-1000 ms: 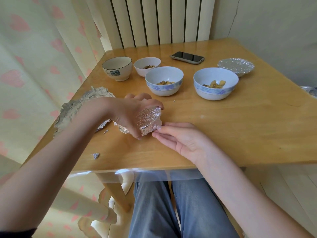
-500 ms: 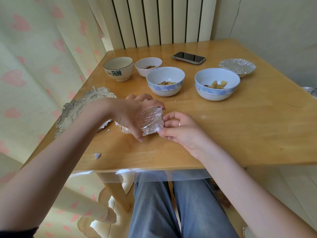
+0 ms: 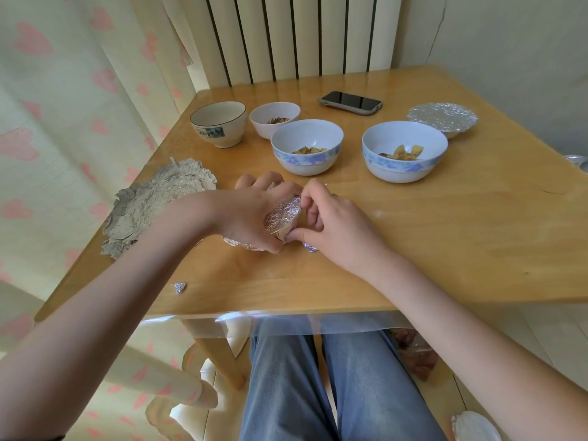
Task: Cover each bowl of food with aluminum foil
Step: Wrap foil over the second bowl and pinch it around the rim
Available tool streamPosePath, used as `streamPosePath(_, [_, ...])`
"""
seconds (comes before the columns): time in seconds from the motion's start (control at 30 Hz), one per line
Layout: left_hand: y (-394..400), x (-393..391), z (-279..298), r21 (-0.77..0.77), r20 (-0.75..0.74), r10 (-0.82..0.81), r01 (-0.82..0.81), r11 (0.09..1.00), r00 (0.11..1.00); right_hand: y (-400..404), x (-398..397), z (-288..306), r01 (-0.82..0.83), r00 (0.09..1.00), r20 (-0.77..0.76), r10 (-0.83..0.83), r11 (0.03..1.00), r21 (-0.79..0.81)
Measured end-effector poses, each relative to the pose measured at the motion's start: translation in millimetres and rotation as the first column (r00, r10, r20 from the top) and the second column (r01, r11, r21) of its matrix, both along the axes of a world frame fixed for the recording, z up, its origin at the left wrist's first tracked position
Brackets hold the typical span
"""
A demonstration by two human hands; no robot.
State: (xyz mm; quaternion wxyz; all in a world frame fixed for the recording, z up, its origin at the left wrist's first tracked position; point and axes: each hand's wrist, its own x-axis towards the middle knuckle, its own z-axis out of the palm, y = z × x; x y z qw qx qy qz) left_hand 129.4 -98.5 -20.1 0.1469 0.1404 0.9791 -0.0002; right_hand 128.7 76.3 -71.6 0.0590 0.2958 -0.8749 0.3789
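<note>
1. Two hands – left hand [image 3: 251,211] and right hand [image 3: 331,222] – both clamped on one foil-wrapped bowl [image 3: 282,216], tilted, at the near middle of the table [image 3: 461,224].
2. Four open bowls: cream bowl [image 3: 219,124], small white bowl [image 3: 275,119], two blue-banded bowls [image 3: 307,147] [image 3: 404,151].
3. One foil-covered bowl [image 3: 443,117] – far right.
4. One phone [image 3: 350,102].
5. One crumpled foil sheet [image 3: 159,202]; one foil scrap [image 3: 179,288].

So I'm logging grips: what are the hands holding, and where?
Both hold the small foil-wrapped bowl: left hand cups its side, right hand pinches the foil rim.
</note>
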Motion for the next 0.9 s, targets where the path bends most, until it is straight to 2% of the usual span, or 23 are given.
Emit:
streamPosePath(0.07, [1,2,0,-0.017,-0.014,0.004,-0.004,1.000,1.000,3,0,2,-0.011,0.999,-0.042,0.014,0.998,0.061])
streamPosePath(0.23, [2,5,-1,-0.030,-0.006,0.012,-0.012,0.999,1.000,7,0,3,-0.065,0.997,-0.040,0.068,0.995,0.077])
streamPosePath(0.43, [2,4,-2,-0.036,-0.027,0.012,-0.013,0.999,1.000,1,-8,10,-0.042,0.998,-0.041,0.045,0.996,0.074])
streamPosePath(0.63, [3,3,-4,-0.046,-0.043,0.009,-0.011,0.999,0.999,0,-25,23,-0.010,0.993,-0.109,0.038,0.969,0.246])
streamPosePath(0.77, [3,4,-5,-0.058,-0.048,0.005,-0.008,0.998,0.999,5,-29,19,-0.079,0.996,-0.029,0.086,0.977,0.197])
streamPosePath(0.83, [3,4,-4,-0.072,-0.042,0.006,-0.009,0.997,0.999,9,-29,16,-0.145,0.989,0.058,0.140,0.984,0.104])
streamPosePath(0.9, [3,4,-4,-0.092,-0.029,0.013,-0.015,0.996,0.999,11,-31,16,-0.155,0.985,0.079,0.152,0.987,0.033])
